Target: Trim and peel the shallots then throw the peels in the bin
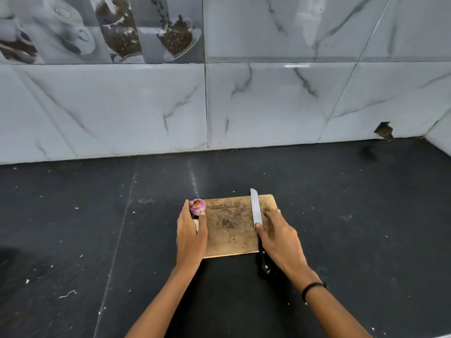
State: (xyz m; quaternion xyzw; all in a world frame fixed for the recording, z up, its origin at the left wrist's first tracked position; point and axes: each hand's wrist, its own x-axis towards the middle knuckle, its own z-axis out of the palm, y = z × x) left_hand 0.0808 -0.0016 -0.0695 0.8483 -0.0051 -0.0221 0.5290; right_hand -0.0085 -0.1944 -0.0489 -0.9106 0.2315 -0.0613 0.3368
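Gripping shallot [197,206] in left hand [191,236], right hand [280,240] half-hiding knife [255,211] handle

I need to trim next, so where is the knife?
In the head view, the knife lies on the cutting board's right side, under the right hand.

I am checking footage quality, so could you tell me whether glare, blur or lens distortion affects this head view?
Head view: wide-angle bending curves the counter edge and tile seams; soft glare streaks the glossy wall tiles; the right hand on the knife looks slightly motion-blurred, while the left hand and its shallot at the cutting board stay fairly sharp.
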